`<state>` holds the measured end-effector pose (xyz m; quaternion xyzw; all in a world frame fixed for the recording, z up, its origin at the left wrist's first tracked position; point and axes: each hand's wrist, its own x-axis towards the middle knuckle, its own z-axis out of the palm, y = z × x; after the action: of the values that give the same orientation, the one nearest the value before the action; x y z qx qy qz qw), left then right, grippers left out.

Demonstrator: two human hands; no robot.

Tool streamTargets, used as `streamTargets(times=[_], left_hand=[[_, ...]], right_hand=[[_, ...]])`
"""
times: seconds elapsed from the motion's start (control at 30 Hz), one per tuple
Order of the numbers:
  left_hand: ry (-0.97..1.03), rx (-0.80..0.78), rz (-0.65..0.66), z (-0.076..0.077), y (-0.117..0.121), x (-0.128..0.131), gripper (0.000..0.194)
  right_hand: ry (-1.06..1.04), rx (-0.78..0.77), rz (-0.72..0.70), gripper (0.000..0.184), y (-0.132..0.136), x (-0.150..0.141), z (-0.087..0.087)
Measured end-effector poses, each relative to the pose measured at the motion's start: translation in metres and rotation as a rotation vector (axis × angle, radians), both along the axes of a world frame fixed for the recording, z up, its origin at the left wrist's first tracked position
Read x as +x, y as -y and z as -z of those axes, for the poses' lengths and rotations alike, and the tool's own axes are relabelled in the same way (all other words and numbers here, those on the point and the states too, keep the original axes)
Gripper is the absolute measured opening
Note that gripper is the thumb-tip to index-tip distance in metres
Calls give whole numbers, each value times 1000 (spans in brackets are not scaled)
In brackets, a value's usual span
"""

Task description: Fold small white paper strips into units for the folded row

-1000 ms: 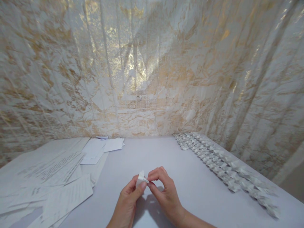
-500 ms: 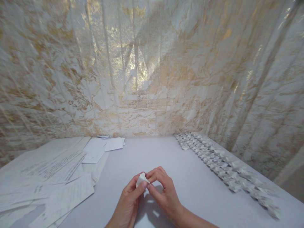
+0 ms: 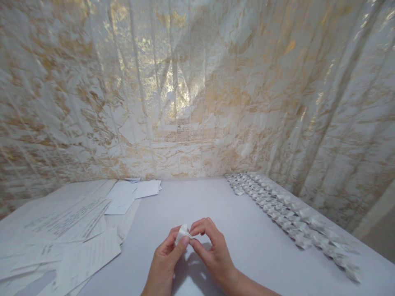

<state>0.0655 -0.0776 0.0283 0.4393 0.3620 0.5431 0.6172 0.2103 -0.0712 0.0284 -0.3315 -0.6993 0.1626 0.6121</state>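
A small folded piece of white paper [image 3: 183,232] is held just above the white table [image 3: 197,197], near its front edge. My left hand [image 3: 165,263] pinches it from the left between thumb and forefinger. My right hand [image 3: 211,250] pinches its right side with fingers curled over the top. Both hands meet at the paper, fingertips touching it.
Printed paper sheets [image 3: 64,234] lie scattered on the left of the table, with small white slips [image 3: 135,189] behind them. Long rows of several folded paper pieces [image 3: 286,213] run along the right edge. A gold-and-white curtain [image 3: 197,90] hangs behind.
The folded paper has been turned and pressed a little between my fingers. Both hands stay in nearly the same place; the view shifted slightly.
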Motion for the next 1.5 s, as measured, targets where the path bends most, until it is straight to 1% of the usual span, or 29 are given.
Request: streamTargets(times=[0.07,0.2,0.3,0.4,0.5,0.6,0.7,0.77,0.9,0.97,1.07,1.13,1.2,1.3,1.4,1.5], left_hand=[[14,-22,-8,-3,2,1,37],[104,-81,-39,-5,2,4,38],[172,-122,40,-4,0,2,39],[206,-143,111,-3,-1,1,39],[184,-141,55,0,-2,1,39],[66,-85,-56,7,-4,1,43],[-32,-13,-116,12,-6,1,42],[-54,22,-127,11,-7,0,40],[-147,111,-89,5,-9,-4,34],[-237,183,-115,4,-12,-7,32],[-361,271,-174,8,-14,-8,33],[-379,305,-193,11,-14,-8,30],[-341,319,-210,13,-12,-8,25],[-311,315,-201,14,-13,-9,24],[-342,317,-194,11,-17,-12,21],[-335,351,-194,5,-18,-13,18]], right_hand=[[-17,-16,-8,7,1,0,-1],[-71,-70,-61,7,2,1,-1],[-103,-95,-73,10,2,1,-1],[-115,-88,-74,12,1,0,-1],[-110,-73,-74,14,1,-1,-2],[-85,-59,-70,16,0,-2,-1],[-78,-62,-60,17,0,-1,2],[-87,-75,-58,16,0,-1,4],[-100,-109,-61,11,-1,0,5],[-101,-131,-59,11,-1,0,5],[-98,-153,-57,13,-1,0,4],[-98,-159,-63,16,-2,1,4],[-111,-169,-83,19,-2,2,5],[-162,-230,-130,27,-2,3,4],[-207,-322,-182,34,-1,2,3],[-209,-406,-191,35,-1,1,2]])
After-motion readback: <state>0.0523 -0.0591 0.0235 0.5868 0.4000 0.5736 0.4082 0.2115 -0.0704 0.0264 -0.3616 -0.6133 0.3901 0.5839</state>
